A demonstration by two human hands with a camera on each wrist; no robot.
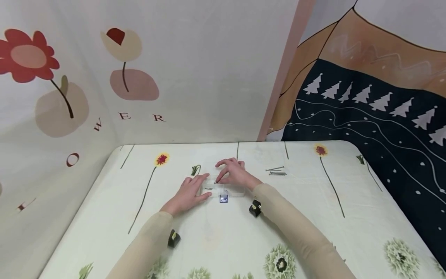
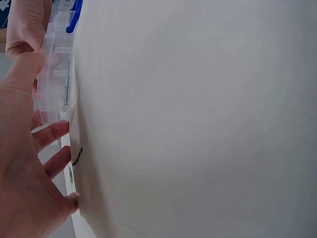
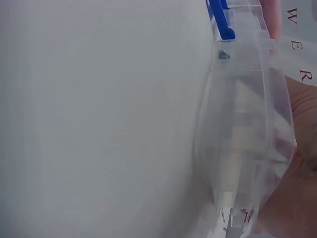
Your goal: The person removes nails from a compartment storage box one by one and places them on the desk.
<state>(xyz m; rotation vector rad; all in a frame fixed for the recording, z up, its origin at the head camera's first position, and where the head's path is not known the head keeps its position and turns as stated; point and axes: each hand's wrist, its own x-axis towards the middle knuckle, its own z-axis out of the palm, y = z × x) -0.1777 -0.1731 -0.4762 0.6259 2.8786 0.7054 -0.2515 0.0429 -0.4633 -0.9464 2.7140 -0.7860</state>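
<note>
A clear plastic compartment box [image 1: 234, 192] with a blue latch [image 1: 223, 198] lies on the table. Several thin metal nails [image 1: 210, 188] lie in its left compartment. My left hand [image 1: 187, 195] holds the box's left end, thumb at the front corner and fingers spread towards the back. Above the box, my right hand [image 1: 234, 173] pinches a small dark-ended nail [image 1: 216, 182] between thumb and fingertip; most of that nail is hidden. In the left wrist view the left thumb touches the box wall [image 2: 53, 101]. The right wrist view shows the box [image 3: 242, 134] close up.
Several loose nails [image 1: 277, 173] lie on the table to the right of the box. A flower-patterned cloth [image 1: 216, 236] covers the table. Behind it hangs a printed curtain [image 1: 209, 77], and a dark tree-print fabric [image 1: 348, 116] hangs at the right.
</note>
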